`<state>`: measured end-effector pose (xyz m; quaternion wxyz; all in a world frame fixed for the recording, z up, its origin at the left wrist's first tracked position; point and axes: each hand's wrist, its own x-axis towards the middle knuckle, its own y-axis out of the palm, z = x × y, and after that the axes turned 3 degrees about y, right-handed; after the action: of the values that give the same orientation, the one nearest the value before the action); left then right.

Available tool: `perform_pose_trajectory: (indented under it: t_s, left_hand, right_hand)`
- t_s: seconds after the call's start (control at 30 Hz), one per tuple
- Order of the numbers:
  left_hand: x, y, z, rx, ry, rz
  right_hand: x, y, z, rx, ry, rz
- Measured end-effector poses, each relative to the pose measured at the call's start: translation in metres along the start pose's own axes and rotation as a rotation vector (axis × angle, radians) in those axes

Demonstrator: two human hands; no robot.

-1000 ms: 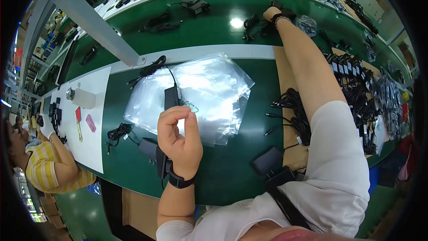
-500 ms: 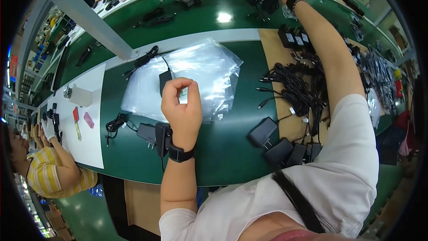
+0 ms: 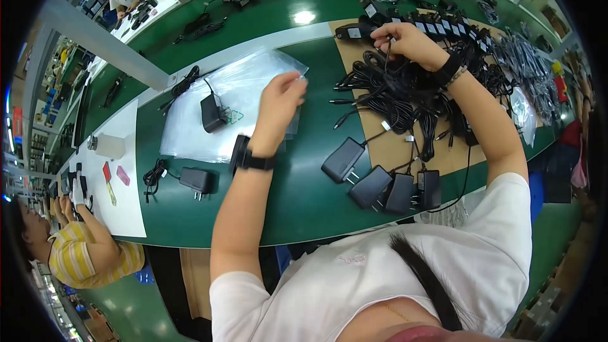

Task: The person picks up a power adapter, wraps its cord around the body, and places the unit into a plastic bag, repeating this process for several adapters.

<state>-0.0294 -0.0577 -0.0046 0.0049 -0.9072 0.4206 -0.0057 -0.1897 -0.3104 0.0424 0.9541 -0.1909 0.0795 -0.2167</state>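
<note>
My right hand (image 3: 408, 44) pinches a black cable (image 3: 387, 57) above a heap of coiled black adapter cords (image 3: 392, 98) on a brown cardboard sheet (image 3: 358, 125). Just left of its fingertips lies a black adapter (image 3: 354, 31) with a pale label. My left hand (image 3: 278, 107), slightly blurred, hovers over the right side of a stack of clear plastic bags (image 3: 244, 69). Its fingers are loosely bent, with nothing visible in them. On the bags lies a black power adapter (image 3: 212, 113), its cord coiled (image 3: 185, 82) at the upper left.
Several plug adapters (image 3: 370, 187) lie by the near edge, another (image 3: 196, 180) at left. Beyond are a green belt (image 3: 278, 3), a row of labelled adapters (image 3: 443, 27) and bagged cables (image 3: 532, 66). A co-worker in yellow stripes (image 3: 82, 247) sits left; a metal post (image 3: 114, 31) stands behind.
My right hand has come back from the far belt to the cord heap. My left hand has lifted off the adapter on the bags and moved right, its curled fingers loosening.
</note>
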Motion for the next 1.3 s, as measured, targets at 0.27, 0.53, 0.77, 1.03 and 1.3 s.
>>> perform_pose_trajectory:
  t_s: [0.27, 0.53, 0.77, 1.03, 1.3]
  left_hand:
    - [0.108, 0.111, -0.001, -0.274, -0.412, 0.109]
    - [0.149, 0.129, 0.003, -0.766, -0.144, -0.072]
    - [0.128, 0.083, -0.066, -0.179, 0.11, -0.247]
    - [0.143, 0.095, -0.007, 0.708, 0.208, -0.262]
    - [0.176, 0.129, 0.025, 0.878, 0.291, -0.167]
  right_hand:
    - [0.004, 0.003, -0.017, -0.591, -0.51, -0.043]
    - [0.009, 0.01, -0.012, -0.342, -0.516, -0.277]
    - [0.008, -0.007, 0.016, 0.594, -0.269, -0.104]
    - [0.02, -0.029, 0.025, 0.752, -0.411, -0.105]
    - [-0.036, -0.076, 0.074, 0.808, -0.809, -0.235]
